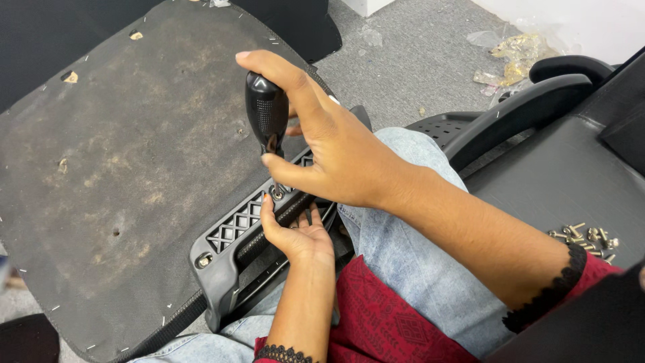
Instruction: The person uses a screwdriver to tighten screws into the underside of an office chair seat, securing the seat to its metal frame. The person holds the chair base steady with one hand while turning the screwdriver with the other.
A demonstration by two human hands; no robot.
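Fingers of the right hand [336,151] wrapped the black screwdriver handle [267,111]; shaft stood near vertical, tip on a screw [276,193] in the grey chair bracket [235,235]. Left hand [299,235] lay half open, fingertip touching the bracket beside the screw. Bracket ran diagonally along the seat underside [114,168] edge; carpet [410,60] lay open beyond.
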